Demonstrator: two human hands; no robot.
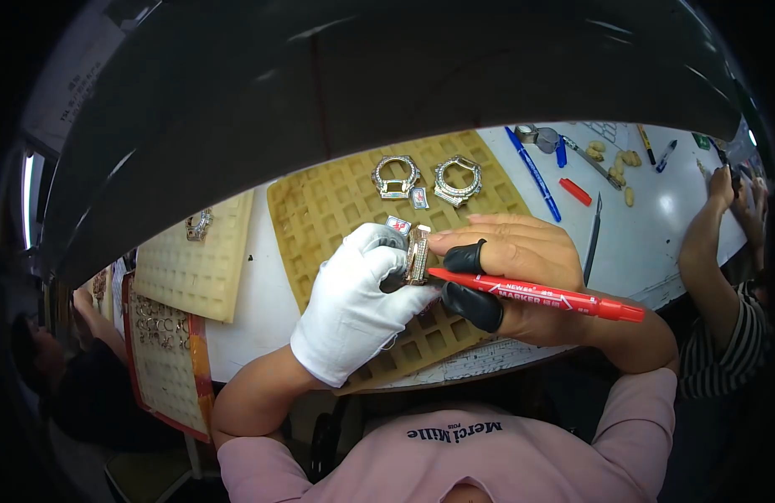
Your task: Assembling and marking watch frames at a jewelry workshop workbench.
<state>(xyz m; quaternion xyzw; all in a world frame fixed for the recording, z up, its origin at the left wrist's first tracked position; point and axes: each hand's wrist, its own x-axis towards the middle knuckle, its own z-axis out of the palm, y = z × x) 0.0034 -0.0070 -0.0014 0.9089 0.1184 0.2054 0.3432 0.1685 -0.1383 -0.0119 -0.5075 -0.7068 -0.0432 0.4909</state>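
Observation:
My left hand [341,302], in a white glove, is closed around a stone-set metal watch case [418,254], held on its side above a tan tray with square pockets [316,214]. In my right hand [521,251] is a red marker [542,296], gripped with black finger cots on the thumb and forefinger. Its tip meets or nearly meets the lower side of the case. My other right fingers reach over toward the case's top. Farther back on the tray lie a stone-set watch case [377,178] and another one [442,180]. A small label [418,199] lies between them.
Right of the tray are a blue pen [534,176], a red marker cap [575,192], a craft knife [594,239] and peanuts [615,176]. A paler tray [199,268] stands left. A dark hood [387,84] overhangs the far side. Co-workers sit on both sides.

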